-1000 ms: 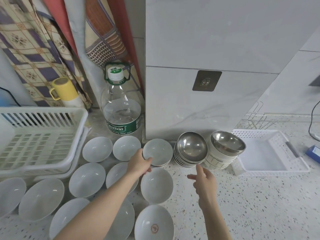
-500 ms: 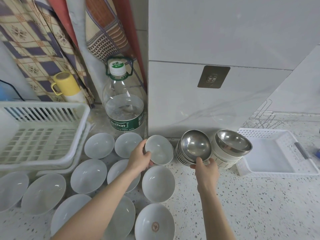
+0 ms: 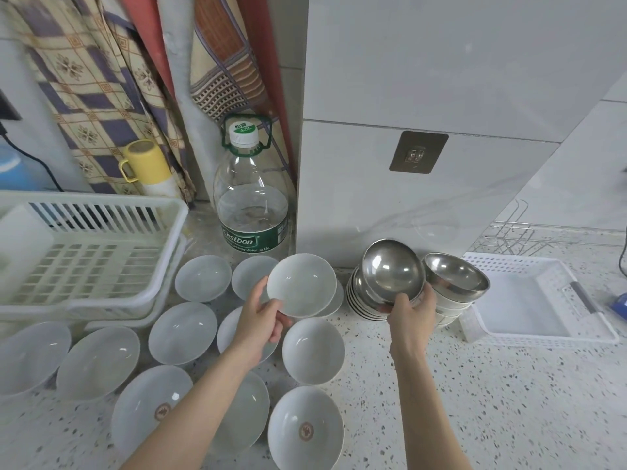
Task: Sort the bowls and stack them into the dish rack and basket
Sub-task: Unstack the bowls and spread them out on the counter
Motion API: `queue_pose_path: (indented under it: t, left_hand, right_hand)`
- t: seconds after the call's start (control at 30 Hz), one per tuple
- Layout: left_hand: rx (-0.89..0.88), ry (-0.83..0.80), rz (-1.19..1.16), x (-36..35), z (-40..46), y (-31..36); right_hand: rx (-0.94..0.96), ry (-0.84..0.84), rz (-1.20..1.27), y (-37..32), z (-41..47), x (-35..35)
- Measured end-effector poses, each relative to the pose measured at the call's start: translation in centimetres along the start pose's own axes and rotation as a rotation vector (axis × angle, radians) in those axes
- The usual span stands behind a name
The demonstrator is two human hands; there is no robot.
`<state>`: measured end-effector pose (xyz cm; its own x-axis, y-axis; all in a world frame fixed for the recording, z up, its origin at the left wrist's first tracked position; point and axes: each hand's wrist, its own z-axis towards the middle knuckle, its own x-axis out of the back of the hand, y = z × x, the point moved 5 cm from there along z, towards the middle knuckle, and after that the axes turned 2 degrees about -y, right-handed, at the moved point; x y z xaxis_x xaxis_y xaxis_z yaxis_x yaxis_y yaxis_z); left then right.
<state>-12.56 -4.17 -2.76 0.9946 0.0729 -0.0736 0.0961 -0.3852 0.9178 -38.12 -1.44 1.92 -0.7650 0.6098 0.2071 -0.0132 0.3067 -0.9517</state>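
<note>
A: Which hand has what?

B: The left hand (image 3: 259,322) pinches a white bowl (image 3: 300,284) by its near rim, thumb inside, fingers under, tilted up off the counter (image 3: 509,401). The right hand (image 3: 412,308) curls round the near rim of a steel bowl (image 3: 392,271), tipping it off the top of its stack (image 3: 361,298).

A: Why two at once?

B: My guess is sorting by material: one kind in each hand, each for its own container.

A: And where would they go?

B: The slatted cream rack (image 3: 84,252) sits at the counter's far left; the flat white basket (image 3: 539,300) at the far right, just beside a second stack (image 3: 453,293) topped with steel. Which bowls go where I can't tell.

A: The rest?

B: Glazed, shallow white bowls (image 3: 183,332) lie single and upright, spread over the near left of the speckled counter, two with a red mark inside. Smooth ware; rim grips could slip. A water bottle (image 3: 252,205) stands behind, against the wall.
</note>
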Motion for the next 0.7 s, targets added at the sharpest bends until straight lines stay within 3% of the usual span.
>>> queue_pose_path:
  t: [0.23,0.5,0.7]
  left_hand:
    - [0.094,-0.034,-0.306,1.3,-2.5,-1.0]
    - [0.110,-0.058,-0.333,2.0,-5.0,-2.6]
    - [0.115,-0.056,-0.316,2.3,-6.7,-3.2]
  right_hand:
    - [0.023,-0.022,0.191,2.0,-3.7,3.7]
    - [-0.145,0.005,0.007,10.9,-7.7,6.9]
    - [-0.202,-0.034,-0.099,11.7,-6.7,5.5]
